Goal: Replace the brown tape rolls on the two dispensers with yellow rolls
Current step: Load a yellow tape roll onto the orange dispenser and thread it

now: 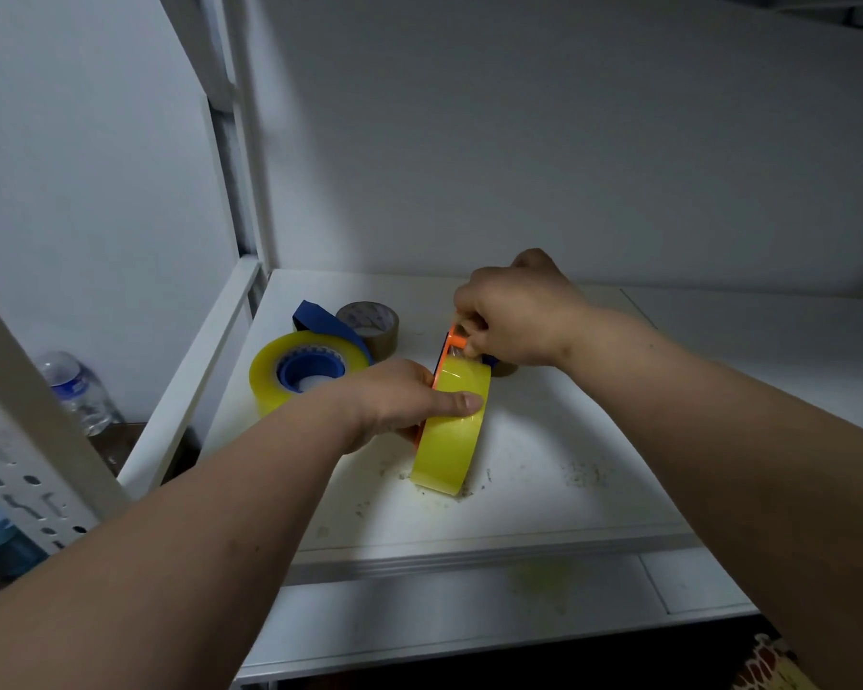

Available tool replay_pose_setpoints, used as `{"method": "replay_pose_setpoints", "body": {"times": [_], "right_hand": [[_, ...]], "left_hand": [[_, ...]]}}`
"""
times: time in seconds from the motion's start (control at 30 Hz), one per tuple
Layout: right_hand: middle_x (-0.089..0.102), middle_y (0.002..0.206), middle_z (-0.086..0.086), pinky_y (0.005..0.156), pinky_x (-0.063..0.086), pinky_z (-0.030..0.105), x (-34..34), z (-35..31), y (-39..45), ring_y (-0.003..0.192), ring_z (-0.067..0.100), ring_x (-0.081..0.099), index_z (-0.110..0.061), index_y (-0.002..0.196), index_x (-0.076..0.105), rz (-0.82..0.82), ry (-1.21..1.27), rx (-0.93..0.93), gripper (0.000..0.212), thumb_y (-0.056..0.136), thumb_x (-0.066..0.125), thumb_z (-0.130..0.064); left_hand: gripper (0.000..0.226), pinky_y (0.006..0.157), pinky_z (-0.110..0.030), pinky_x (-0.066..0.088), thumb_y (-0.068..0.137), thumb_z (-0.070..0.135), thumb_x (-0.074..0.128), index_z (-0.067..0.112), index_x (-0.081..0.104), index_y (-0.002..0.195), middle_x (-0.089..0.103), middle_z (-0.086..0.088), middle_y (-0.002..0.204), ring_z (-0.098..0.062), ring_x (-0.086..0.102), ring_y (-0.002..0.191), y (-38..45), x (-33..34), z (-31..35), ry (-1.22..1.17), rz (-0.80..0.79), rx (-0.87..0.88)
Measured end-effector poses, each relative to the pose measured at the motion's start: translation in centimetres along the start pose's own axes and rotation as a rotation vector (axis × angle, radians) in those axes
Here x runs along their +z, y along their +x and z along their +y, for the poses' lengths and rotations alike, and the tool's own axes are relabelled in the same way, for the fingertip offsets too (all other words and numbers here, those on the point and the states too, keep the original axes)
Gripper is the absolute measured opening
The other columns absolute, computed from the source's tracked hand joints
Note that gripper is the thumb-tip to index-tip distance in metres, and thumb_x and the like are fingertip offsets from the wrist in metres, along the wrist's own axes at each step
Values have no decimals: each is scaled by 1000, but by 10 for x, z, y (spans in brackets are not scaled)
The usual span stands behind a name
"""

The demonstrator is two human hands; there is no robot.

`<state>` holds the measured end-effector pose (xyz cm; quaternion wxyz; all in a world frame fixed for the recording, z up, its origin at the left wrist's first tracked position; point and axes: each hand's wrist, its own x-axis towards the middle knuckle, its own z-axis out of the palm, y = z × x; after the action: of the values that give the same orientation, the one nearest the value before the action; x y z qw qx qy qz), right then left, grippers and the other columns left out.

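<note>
**A:** Where does it stand?

**B:** One yellow tape roll [450, 430] stands on edge in the middle of the white shelf [544, 490], already seated in the orange dispenser [448, 347]. The left hand [399, 405] wraps round its left side, thumb laid across the yellow band. The right hand [514, 321] is curled over the dispenser's far top end, fingertips pinching something small there; whether that is the tape's free end or just the orange frame, I cannot tell.

**A:** And the other dispenser?

**B:** The blue dispenser [315, 336] lies far left with a second yellow roll [290, 376] on its hub. A brown tape roll [372, 323] sits just behind it, and a bit of another brown roll [505, 369] peeks out under the right hand.

**A:** So what does this step need?

**B:** My guess is it's threading. Keep the left hand firm so the roll doesn't turn or tip. Draw the tape end out straight, sticky side away from the fingers, and lay it squarely across the cutter end. Pull slowly: a skewed pull may crease the film or let it fold back on itself. Mind the blade too; it is probably near those fingertips.
</note>
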<state>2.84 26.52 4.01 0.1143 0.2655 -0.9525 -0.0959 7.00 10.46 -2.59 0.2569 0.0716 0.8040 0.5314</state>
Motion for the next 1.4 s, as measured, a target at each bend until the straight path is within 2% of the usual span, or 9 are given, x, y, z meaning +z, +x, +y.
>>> {"method": "replay_pose_setpoints", "body": {"times": [0.07, 0.2, 0.33, 0.47, 0.63, 0.73, 0.97, 1.2, 1.4], "right_hand": [[46, 73, -7, 86, 32, 38, 2, 2, 0, 70, 17, 45, -25, 59, 38, -28, 70, 47, 32, 73, 65, -31], [52, 75, -5, 71, 28, 32, 3, 9, -1, 75, 21, 50, -22, 61, 41, -21, 221, 145, 28, 73, 65, -30], [50, 70, -11, 73, 29, 32, 7, 18, -4, 79, 19, 50, -25, 64, 46, -21, 312, 274, 22, 76, 63, -32], [48, 73, -9, 76, 26, 32, 11, 20, -10, 77, 17, 48, -26, 66, 47, 43, 258, 247, 22, 78, 64, -33], [46, 78, -7, 89, 25, 38, 15, 14, -15, 75, 19, 48, -25, 69, 43, 110, 94, 109, 22, 81, 60, -30], [46, 76, -8, 90, 24, 38, 11, 14, -15, 75, 20, 49, -25, 69, 42, 99, 111, 81, 23, 82, 60, -32], [49, 74, -7, 87, 24, 37, 6, 8, -10, 72, 20, 49, -26, 68, 41, 95, 122, 60, 23, 82, 57, -33], [50, 65, -7, 82, 27, 34, 11, 4, -13, 63, 19, 46, -22, 69, 42, 163, 210, 78, 27, 86, 54, -39], [51, 75, -7, 91, 28, 40, 11, 4, -17, 70, 21, 48, -23, 72, 42, 147, 126, 78, 20, 87, 53, -32]], "left_hand": [[36, 70, -25, 54, 81, 45, 71, 12, 69, 95, 76, -6, 92, -20, 72, 86, 1, 3, -1, -11, 29, 0], [32, 60, -22, 52, 81, 45, 71, 15, 66, 90, 74, -2, 85, -15, 71, 75, 2, 4, -1, -57, 86, -13], [29, 50, -16, 51, 80, 44, 71, 16, 66, 85, 74, 2, 77, -9, 70, 65, 2, 4, -3, -89, 99, -22], [30, 45, -14, 48, 79, 48, 71, 19, 64, 81, 72, 8, 65, -4, 68, 57, 2, 4, 0, -83, 108, -32], [31, 65, -25, 50, 77, 51, 72, 20, 66, 79, 74, 3, 77, -14, 68, 74, -1, 4, 2, -19, 78, -44], [35, 84, -34, 51, 77, 52, 71, 18, 69, 87, 76, -4, 89, -21, 70, 84, -3, 1, 2, 21, 52, -62], [50, 99, -42, 47, 79, 53, 67, 14, 66, 110, 74, -6, 104, -23, 67, 97, -9, -3, 6, 112, 5, -105], [49, 102, -45, 44, 86, 58, 56, 15, 67, 107, 74, -3, 99, -21, 69, 94, -12, -1, 8, 141, 9, -97], [53, 101, -46, 46, 81, 61, 59, 13, 70, 101, 75, -4, 95, -22, 71, 91, -12, 3, 4, 112, 54, -86]]}}
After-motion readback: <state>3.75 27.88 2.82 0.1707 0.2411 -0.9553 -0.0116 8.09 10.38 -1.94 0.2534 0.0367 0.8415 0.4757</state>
